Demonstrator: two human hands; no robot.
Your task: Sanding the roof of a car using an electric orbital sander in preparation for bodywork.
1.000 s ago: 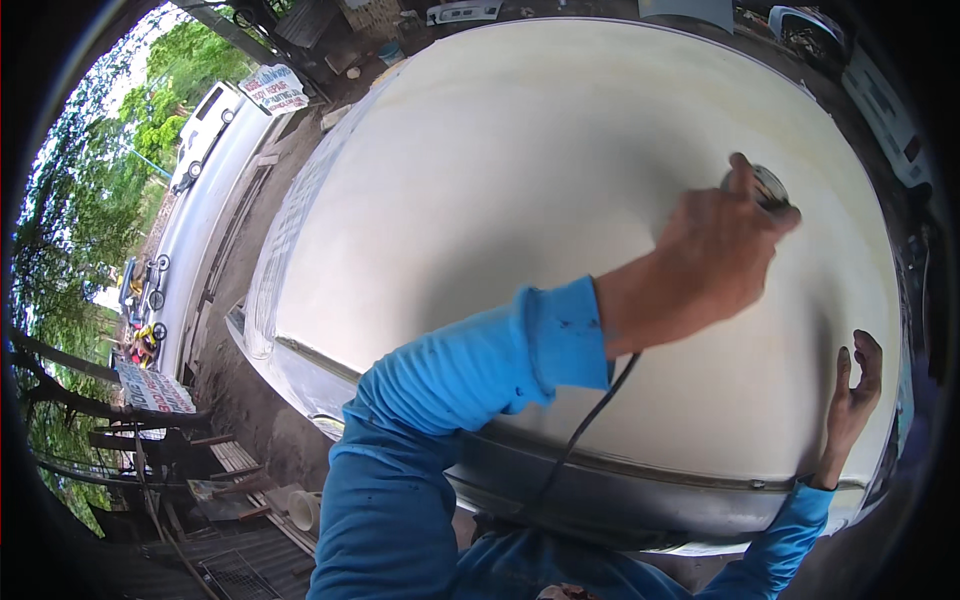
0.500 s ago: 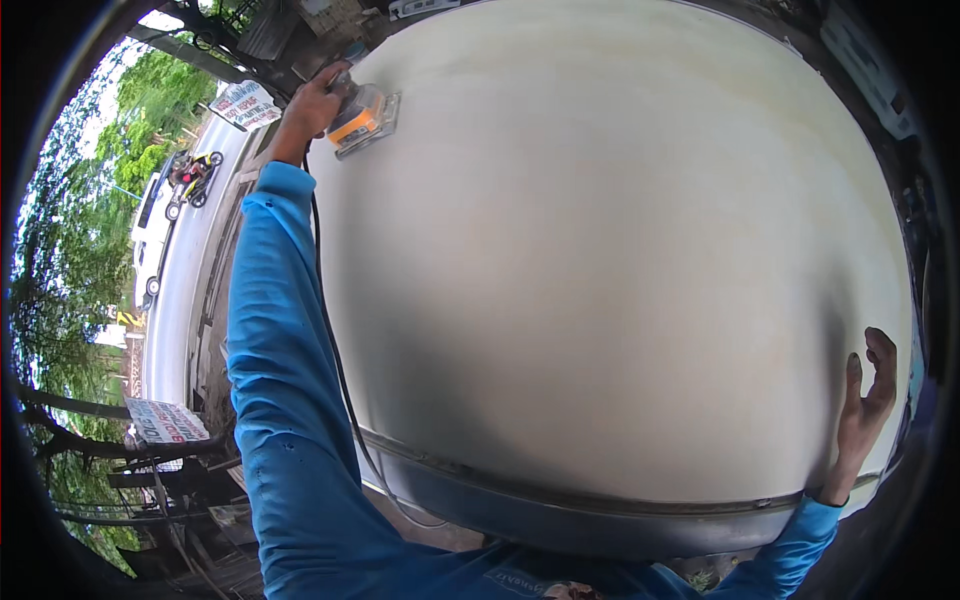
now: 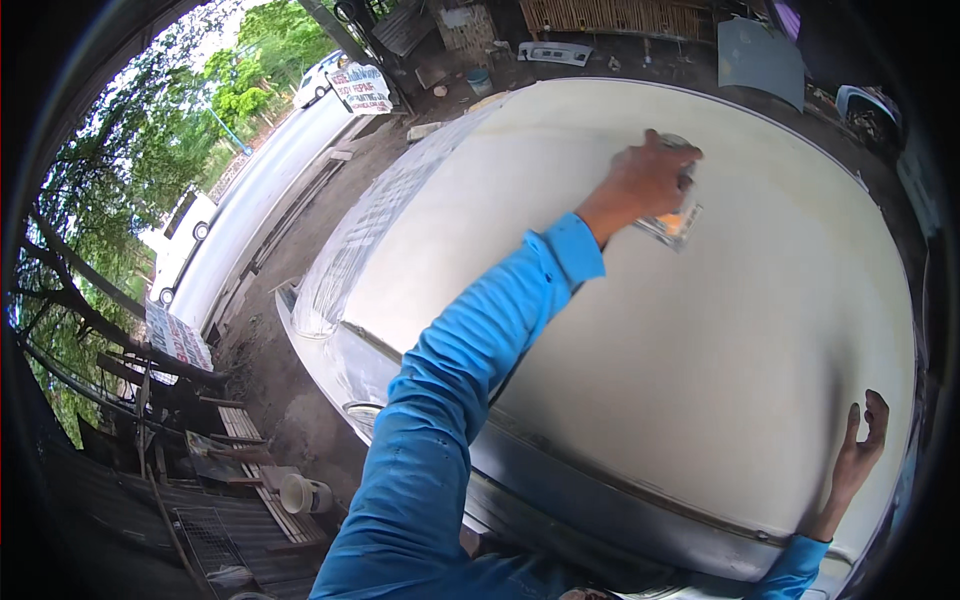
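A broad, pale car roof (image 3: 640, 330) with a dull, primed-looking surface spreads out in front of me. My left hand (image 3: 645, 180) reaches across to its far middle, fingers wrapped over the top of an electric sander (image 3: 670, 222). Orange casing and a flat pad edge show below the hand, and the pad lies against the roof. Much of the sander is hidden by my hand. Near the roof's right edge, my right hand (image 3: 858, 455) is open and holds nothing, thumb and fingers apart. Whether its palm touches the roof I cannot tell.
Wrinkled covering (image 3: 375, 215) lies over the car's left end. Beyond the roof are a loose grey panel (image 3: 760, 62), a bumper (image 3: 555, 52) and a bucket (image 3: 480, 80). A white pail (image 3: 303, 494) stands at the lower left near corrugated sheets. Vehicles line the road (image 3: 275, 190).
My left hand has carried the sander from the roof's left edge rightward to its far middle. The view has shifted, showing more ground on the left. My right hand stays open near the right edge.
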